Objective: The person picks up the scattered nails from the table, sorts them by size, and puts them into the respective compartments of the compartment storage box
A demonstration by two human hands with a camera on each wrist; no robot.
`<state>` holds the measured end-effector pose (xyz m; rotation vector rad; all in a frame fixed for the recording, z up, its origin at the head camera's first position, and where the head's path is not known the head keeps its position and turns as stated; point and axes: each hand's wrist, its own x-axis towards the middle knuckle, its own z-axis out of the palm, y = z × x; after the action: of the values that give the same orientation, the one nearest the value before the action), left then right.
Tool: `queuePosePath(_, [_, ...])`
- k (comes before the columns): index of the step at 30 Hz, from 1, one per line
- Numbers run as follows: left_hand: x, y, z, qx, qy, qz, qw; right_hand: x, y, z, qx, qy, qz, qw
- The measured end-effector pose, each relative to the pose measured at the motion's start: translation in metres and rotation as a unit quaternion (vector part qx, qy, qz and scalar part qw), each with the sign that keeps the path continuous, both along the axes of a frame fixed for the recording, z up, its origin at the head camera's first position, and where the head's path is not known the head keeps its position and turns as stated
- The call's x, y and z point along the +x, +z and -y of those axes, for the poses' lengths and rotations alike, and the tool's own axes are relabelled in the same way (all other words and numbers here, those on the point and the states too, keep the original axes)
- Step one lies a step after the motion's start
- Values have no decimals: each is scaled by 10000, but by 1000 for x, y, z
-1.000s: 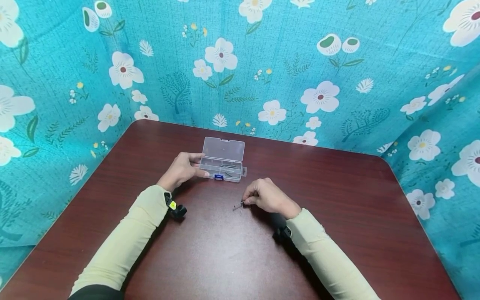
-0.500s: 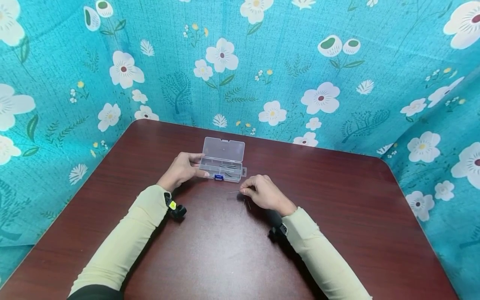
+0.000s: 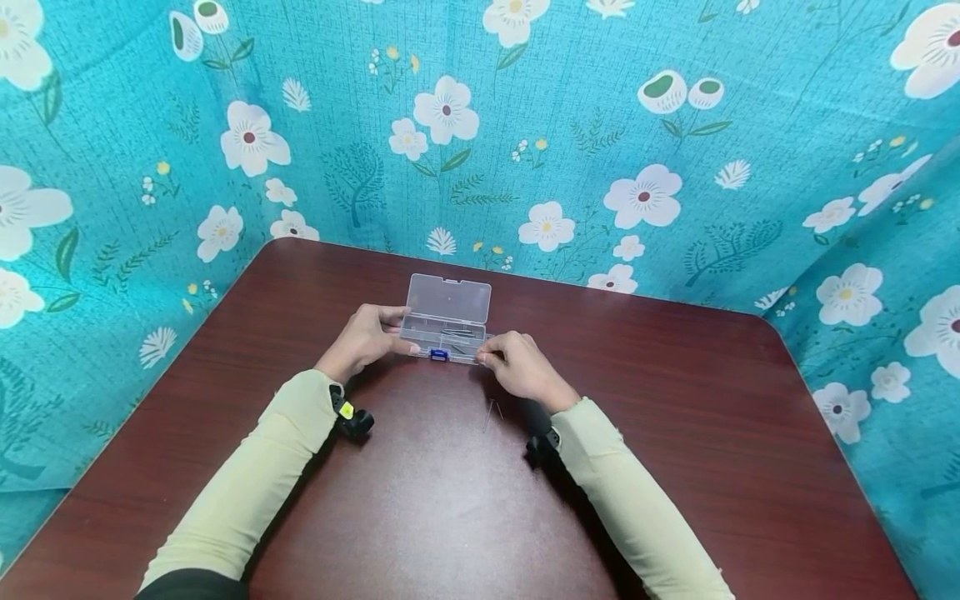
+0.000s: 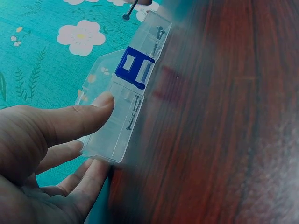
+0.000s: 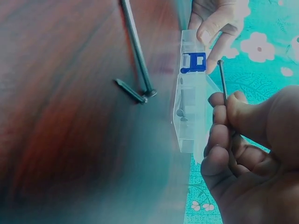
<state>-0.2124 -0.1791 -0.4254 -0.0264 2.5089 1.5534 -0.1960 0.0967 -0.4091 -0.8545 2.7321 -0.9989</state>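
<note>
A clear plastic compartment box (image 3: 448, 300) stands on the table with its lid raised and a blue latch (image 4: 133, 68) at the front. My left hand (image 3: 363, 340) grips the box's left end, thumb on the front side and fingers behind. Several nails (image 4: 135, 109) lie inside its compartments. At the box's right front corner, my right hand (image 3: 521, 367) pinches a nail (image 5: 223, 79) between thumb and fingertips, its head sticking out past them. Two more nails lie on the tabletop near that hand, a long nail (image 5: 137, 51) and a shorter-looking nail (image 5: 131, 91).
The dark red-brown wooden table (image 3: 675, 400) has rounded far corners. A turquoise curtain (image 3: 555, 142) with white flowers hangs behind and along both sides. Black wrist cameras are strapped below both hands.
My right hand has picked a nail up from those on the table and carried it forward and left to the box's right corner. The left hand and box have stayed in place.
</note>
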Motion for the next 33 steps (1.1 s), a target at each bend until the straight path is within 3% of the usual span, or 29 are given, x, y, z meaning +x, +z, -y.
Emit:
queuePosePath(15, [-1, -1, 0, -30, -8, 2, 10000, -25, -5, 12, 261, -427, -105, 9987])
queuePosePath(33, [-2, -2, 1, -83, 3, -27, 10000, -26, -4, 25, 412, -280, -193, 9986])
